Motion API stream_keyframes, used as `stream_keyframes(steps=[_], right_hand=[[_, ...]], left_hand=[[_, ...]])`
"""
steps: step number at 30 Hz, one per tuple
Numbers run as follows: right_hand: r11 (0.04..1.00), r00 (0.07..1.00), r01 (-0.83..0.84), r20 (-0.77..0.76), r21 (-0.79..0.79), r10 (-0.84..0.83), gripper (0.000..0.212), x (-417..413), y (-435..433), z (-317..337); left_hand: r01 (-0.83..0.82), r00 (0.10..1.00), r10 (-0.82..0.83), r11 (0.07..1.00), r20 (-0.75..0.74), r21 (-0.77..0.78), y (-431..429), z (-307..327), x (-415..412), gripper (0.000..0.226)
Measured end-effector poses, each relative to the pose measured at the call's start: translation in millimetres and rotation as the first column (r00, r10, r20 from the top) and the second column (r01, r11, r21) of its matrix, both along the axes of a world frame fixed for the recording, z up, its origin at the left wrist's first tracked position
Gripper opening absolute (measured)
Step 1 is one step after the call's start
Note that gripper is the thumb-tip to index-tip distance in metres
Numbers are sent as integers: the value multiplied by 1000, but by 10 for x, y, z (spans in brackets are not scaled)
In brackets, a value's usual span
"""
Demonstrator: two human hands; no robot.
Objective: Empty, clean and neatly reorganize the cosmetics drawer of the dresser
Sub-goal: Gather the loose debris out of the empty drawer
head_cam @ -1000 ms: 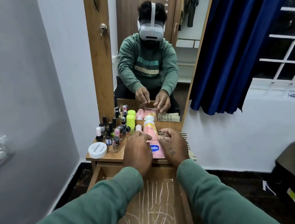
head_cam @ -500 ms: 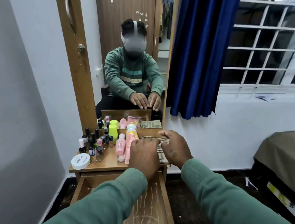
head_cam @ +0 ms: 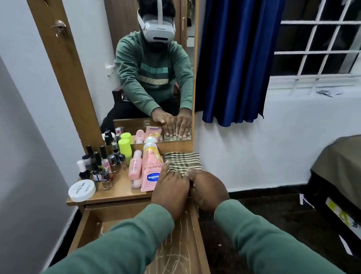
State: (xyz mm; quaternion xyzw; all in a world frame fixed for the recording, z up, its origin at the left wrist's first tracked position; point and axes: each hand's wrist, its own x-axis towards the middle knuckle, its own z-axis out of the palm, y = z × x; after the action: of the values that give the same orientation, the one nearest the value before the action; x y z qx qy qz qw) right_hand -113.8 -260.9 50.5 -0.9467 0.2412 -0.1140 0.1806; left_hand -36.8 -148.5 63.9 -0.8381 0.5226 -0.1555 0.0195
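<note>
Left hand [head_cam: 169,194] and right hand [head_cam: 209,193] side by side, touching, fingers flat, pressing folded striped cloth [head_cam: 183,162] on dresser top [head_cam: 119,192], just beside Vaseline tube [head_cam: 151,171]. Drawer [head_cam: 173,266] open below my wrists.

Green sweatshirt [head_cam: 274,252], ribbed cuffs [head_cam: 158,217] at left hand [head_cam: 169,192] + right hand [head_cam: 208,193]. Mirror: chest stripe [head_cam: 154,70] w/ lettering, white headset [head_cam: 160,28] w/ top strap, dark trousers [head_cam: 123,110].

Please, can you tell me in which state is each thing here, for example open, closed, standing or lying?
Drawer: pulled open, visible bottom bare and scratched.
Striped cloth: folded, lying flat.
Left hand: flat on the cloth.
Right hand: flat on the cloth.
Lotion tube: lying, cap on.
Green bottle: upright, capped.
White jar: lid on.
</note>
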Motion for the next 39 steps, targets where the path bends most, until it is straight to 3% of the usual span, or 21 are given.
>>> stream_keyframes(steps=[9,16,18,20,23,25,28,30,32,34,36,39], right_hand=[[978,991,103,105,-180,-85,13,-243,254,-62],[989,976,109,199,-102,-87,14,-500,537,2],[991,965,120,239,-53,-104,8,-586,625,67],[991,954,133,269,23,-134,6,-648,702,137],[984,951,117,272,133,-149,14,-684,810,210],[953,946,122,258,279,-196,21,-675,896,253],[818,926,108,244,564,-290,22,-624,1002,315],[659,897,73,239,749,-371,17,-555,1089,310],[345,845,-14,196,938,-498,19,-491,1176,260],[96,836,-56,100,994,-539,26,-453,1274,209],[33,851,-32,44,999,-524,30,-423,1345,144],[68,832,-16,51,998,-553,26,-366,1429,87]], left_hand=[[147,989,-146,988,31,-50,185,-177,-69,35],[238,970,-240,929,27,-285,430,-189,-198,21],[198,967,-248,877,-59,-437,494,-169,-251,20],[67,930,-254,826,-264,-560,593,-136,-315,22],[-186,766,-300,743,-569,-642,731,-86,-408,20],[-314,652,-348,685,-674,-657,814,-76,-424,14],[-416,486,-447,637,-751,-649,943,-85,-409,5],[-462,389,-503,619,-772,-635,1049,-108,-393,1],[-491,326,-500,636,-803,-595,1155,-153,-372,5],[-501,279,-480,666,-832,-553,1271,-241,-306,8],[-503,233,-437,710,-869,-492,1390,-334,-224,17],[-517,225,-370,739,-901,-432,1548,-465,-77,19]])
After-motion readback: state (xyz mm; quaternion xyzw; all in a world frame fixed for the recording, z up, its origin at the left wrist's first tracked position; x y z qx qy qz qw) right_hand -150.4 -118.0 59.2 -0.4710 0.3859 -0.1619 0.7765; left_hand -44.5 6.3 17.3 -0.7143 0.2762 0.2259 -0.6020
